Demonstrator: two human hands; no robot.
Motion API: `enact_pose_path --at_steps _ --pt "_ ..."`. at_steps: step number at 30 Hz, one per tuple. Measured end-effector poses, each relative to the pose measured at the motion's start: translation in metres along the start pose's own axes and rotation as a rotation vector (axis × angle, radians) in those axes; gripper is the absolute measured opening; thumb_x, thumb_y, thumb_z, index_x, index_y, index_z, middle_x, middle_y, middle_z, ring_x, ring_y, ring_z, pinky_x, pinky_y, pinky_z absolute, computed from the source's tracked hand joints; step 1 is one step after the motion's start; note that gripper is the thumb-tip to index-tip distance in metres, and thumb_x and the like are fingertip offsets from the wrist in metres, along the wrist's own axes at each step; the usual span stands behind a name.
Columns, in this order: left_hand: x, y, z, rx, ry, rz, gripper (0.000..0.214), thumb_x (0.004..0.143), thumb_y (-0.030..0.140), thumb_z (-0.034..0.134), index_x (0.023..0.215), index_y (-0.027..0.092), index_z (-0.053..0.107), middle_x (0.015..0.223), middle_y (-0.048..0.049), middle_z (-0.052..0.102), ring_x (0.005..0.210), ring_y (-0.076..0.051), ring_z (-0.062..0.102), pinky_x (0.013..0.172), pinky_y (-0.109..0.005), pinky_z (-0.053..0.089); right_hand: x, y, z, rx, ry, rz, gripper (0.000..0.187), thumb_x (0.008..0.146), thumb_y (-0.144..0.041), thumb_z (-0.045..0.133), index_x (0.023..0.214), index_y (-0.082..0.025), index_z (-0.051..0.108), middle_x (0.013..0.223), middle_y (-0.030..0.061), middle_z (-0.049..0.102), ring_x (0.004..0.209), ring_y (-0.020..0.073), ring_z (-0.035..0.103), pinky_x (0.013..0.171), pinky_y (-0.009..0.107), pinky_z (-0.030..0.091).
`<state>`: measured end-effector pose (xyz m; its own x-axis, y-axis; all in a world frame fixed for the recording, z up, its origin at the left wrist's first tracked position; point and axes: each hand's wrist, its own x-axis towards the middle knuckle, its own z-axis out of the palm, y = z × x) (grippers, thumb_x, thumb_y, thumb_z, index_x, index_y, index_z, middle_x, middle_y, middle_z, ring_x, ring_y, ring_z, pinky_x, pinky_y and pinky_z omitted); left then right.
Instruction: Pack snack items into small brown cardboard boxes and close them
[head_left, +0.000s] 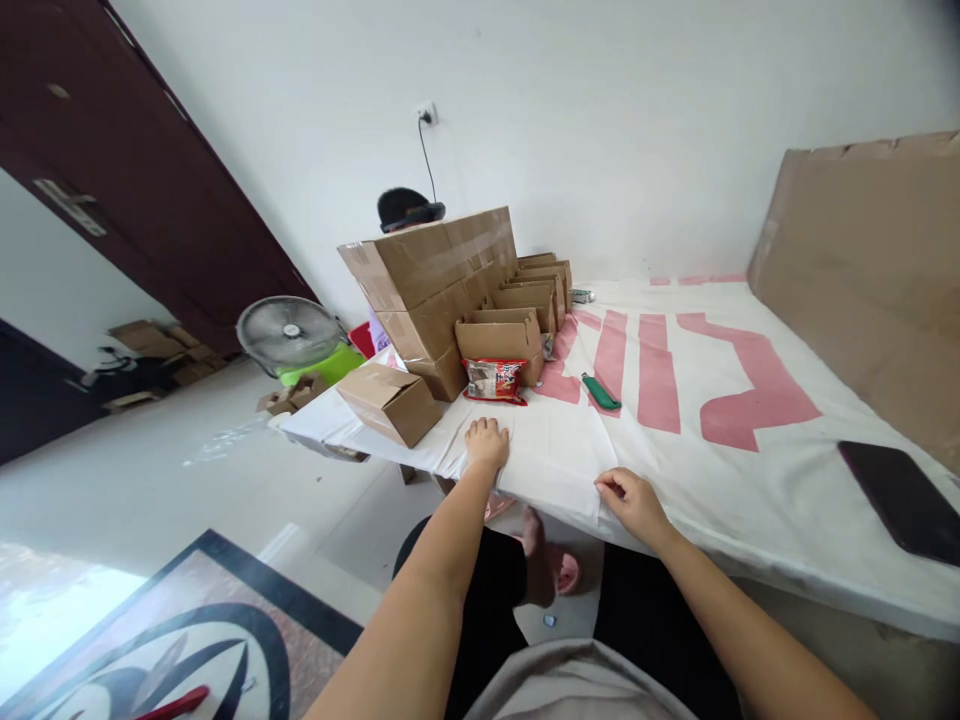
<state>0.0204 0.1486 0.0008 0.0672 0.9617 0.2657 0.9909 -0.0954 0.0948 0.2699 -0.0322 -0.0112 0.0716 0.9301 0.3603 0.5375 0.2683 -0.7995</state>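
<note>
My left hand (486, 443) rests palm down on the white table cover (660, 490) near the table's front edge, its fingers bent and lying on the cover. My right hand (634, 500) is at the same edge, further right, with thumb and forefinger closed together against the cover by a crease; whatever they may pinch is too small to make out. Just beyond my left hand lies a red and white printed food packet (495, 380), in front of an open cardboard box (504, 335). A green box cutter (601, 391) lies beyond my right hand.
A closed carton (390, 400) sits at the table's left corner. Stacked cartons (442, 265) stand behind it, beside a row of open boxes (551, 275). At right are a dark phone (904, 498) and a big cardboard panel (862, 290). Another person's dark cap (409, 208) and a fan (291, 332) show behind.
</note>
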Motion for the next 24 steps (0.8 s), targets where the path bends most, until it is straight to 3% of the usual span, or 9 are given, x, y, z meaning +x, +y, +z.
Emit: enact_pose_path --at_steps 24 --pt "-0.0021 -0.0046 -0.0029 -0.033 0.003 0.012 0.034 0.092 0.038 0.055 0.118 0.017 0.059 0.129 -0.0098 0.058 0.122 -0.026 0.052 0.103 -0.051 0.041 -0.0026 -0.0004 0.0037 -0.047 -0.026 -0.016 0.019 0.087 -0.03 0.049 0.082 -0.021 0.065 0.082 0.0048 0.068 0.079 0.0208 0.063 0.074 0.033 0.049"
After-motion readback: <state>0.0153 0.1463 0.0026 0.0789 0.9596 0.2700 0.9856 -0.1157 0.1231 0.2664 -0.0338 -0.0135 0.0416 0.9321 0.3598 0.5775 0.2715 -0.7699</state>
